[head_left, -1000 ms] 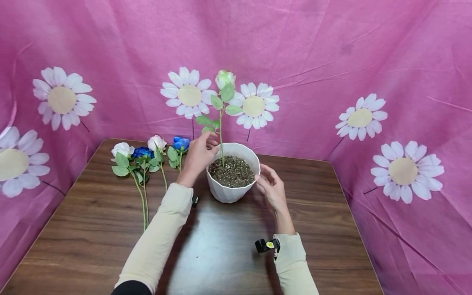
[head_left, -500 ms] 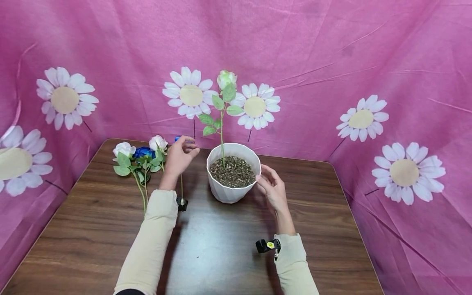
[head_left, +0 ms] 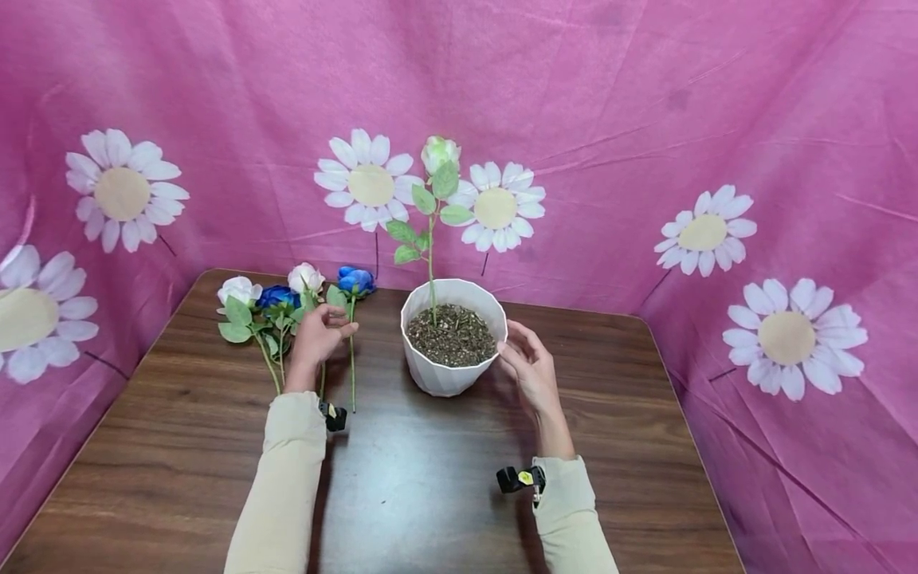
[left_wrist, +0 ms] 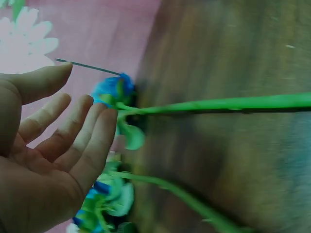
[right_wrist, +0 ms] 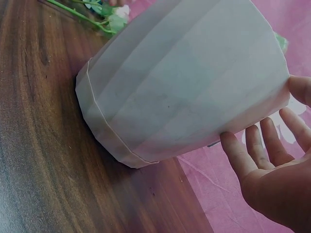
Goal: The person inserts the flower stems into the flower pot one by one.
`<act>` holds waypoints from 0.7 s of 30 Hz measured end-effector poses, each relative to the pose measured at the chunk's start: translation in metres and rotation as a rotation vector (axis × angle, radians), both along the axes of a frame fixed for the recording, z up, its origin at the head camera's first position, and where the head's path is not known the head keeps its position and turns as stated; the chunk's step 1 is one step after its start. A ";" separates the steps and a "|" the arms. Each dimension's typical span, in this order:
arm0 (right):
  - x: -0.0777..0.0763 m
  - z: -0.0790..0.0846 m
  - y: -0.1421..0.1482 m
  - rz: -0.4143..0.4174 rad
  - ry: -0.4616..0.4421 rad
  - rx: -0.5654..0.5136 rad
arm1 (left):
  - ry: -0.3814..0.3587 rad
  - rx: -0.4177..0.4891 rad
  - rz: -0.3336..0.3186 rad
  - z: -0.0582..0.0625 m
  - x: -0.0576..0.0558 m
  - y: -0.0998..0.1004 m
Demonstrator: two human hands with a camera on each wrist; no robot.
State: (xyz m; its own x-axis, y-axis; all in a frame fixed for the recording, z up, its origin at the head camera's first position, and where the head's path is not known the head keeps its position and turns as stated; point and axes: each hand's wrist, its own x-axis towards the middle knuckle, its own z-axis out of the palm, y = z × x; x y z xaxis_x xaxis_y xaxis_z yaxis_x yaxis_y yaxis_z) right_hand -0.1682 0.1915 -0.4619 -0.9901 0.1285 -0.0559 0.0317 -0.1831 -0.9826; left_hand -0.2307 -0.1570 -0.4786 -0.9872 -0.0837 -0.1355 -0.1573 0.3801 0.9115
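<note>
A white faceted flowerpot (head_left: 446, 379) holds dark soil (head_left: 455, 335), with a pale green-white rose (head_left: 441, 155) standing upright in it. My right hand (head_left: 531, 367) touches the pot's right side near the rim; in the right wrist view its fingertips (right_wrist: 227, 138) rest against the outer wall. My left hand (head_left: 320, 339) hovers over the loose flowers, its fingers loosely bent, with nothing held. Beside it lies a blue rose (head_left: 356, 281) on a long green stem. In the left wrist view that stem (left_wrist: 233, 103) runs past the fingertips, apart from the palm.
Left of the blue rose lie a pinkish-white rose (head_left: 306, 277), a darker blue rose (head_left: 278, 297) and a white rose (head_left: 240, 290), their stems toward the front. The brown wooden table (head_left: 617, 414) stands before a pink cloth (head_left: 602, 80) printed with large daisies.
My left hand has come away from the planted rose's stem, moving left and toward the front, to the loose flowers. My right hand and the pot have stayed in place.
</note>
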 end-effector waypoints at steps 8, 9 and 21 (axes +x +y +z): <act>0.000 0.000 -0.001 -0.004 -0.009 -0.009 | -0.118 0.176 -0.020 -0.021 0.002 0.007; 0.000 0.000 -0.001 -0.004 -0.008 -0.014 | -0.119 0.171 -0.005 -0.023 0.002 0.008; -0.001 0.000 -0.001 0.002 -0.010 -0.030 | -0.166 0.155 0.103 -0.037 0.002 0.015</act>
State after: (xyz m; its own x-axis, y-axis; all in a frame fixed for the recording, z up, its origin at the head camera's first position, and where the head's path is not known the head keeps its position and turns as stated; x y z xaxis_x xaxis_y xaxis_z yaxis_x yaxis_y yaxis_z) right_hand -0.1697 0.1908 -0.4616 -0.9898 0.1245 -0.0699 0.0422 -0.2125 -0.9763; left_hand -0.2284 -0.1416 -0.5158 -0.9378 -0.1482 -0.3139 -0.3401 0.2119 0.9162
